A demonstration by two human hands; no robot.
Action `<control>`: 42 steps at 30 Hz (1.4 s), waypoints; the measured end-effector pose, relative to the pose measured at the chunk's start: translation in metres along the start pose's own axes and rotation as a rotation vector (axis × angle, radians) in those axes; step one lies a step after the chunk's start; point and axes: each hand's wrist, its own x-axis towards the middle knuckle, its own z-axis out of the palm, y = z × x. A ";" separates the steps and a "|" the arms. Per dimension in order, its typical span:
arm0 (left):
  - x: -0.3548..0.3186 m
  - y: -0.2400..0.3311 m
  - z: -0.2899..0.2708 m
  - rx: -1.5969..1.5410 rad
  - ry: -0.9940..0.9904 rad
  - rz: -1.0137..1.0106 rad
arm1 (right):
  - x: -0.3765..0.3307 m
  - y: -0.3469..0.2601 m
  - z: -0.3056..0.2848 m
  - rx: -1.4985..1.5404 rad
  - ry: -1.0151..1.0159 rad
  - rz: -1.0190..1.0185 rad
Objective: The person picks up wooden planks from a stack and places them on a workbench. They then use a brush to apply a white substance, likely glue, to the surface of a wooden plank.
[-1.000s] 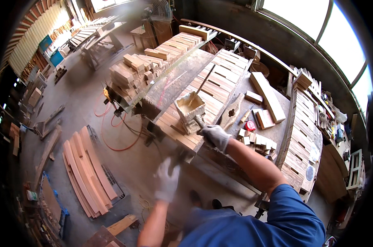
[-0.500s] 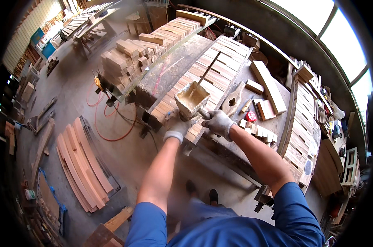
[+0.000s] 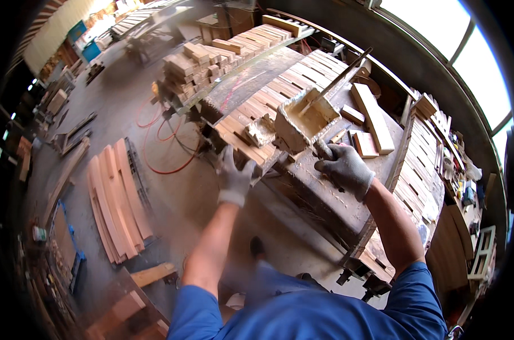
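My right hand (image 3: pixel 346 171), in a light work glove, is wrapped round the short handle of a square, glue-crusted pot (image 3: pixel 291 134). Pale glue lines the inside of the pot, and a long wooden stick (image 3: pixel 347 71) leans out of it toward the far right. My left hand (image 3: pixel 233 174), also gloved, is apart from the pot with its fingers spread. It is beside the near end of a row of wooden strips (image 3: pixel 262 99) on the bench. A small whitish, crusted block (image 3: pixel 261 131) sits on those strips, left of the pot.
Stacked short wood blocks (image 3: pixel 192 62) stand on a rack at the far left. Curved planks (image 3: pixel 112 198) lie on the floor at left, near a red hose (image 3: pixel 172 170). A second row of strips (image 3: pixel 410 187) runs along the right. Loose wood pieces (image 3: pixel 372 119) lie between the rows.
The pot has moved right in my right hand, and its stick leans further right. My left hand has come away from the pot and moved nearer to me, fingers spreading. The view has shifted.
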 end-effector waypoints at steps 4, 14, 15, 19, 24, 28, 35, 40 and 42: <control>-0.200 0.015 -0.041 -0.065 -0.119 -0.239 | -0.073 0.027 0.007 -0.053 -0.104 -0.144; -0.501 0.184 -0.129 -1.246 0.175 -0.510 | -0.274 0.110 0.150 0.071 -0.676 -0.573; -0.518 0.191 -0.127 -1.295 0.343 -0.462 | -0.302 0.115 0.165 0.186 -0.840 -0.383; -0.612 0.168 -0.160 -1.515 0.525 -0.513 | -0.411 0.106 0.208 0.032 -1.025 -0.406; -0.725 0.193 -0.232 -1.433 0.764 -0.597 | -0.518 0.137 0.274 -0.040 -1.163 -0.478; -0.819 0.210 -0.303 -1.127 0.945 -0.609 | -0.617 0.164 0.335 -0.085 -1.178 -0.626; -0.965 0.204 -0.406 -0.679 1.065 -0.540 | -0.794 0.188 0.438 0.005 -1.234 -0.579; -1.048 0.183 -0.447 -0.766 0.990 -0.559 | -0.867 0.189 0.482 0.023 -1.262 -0.513; -1.041 0.190 -0.462 -0.681 0.996 -0.602 | -0.880 0.184 0.490 0.064 -1.236 -0.510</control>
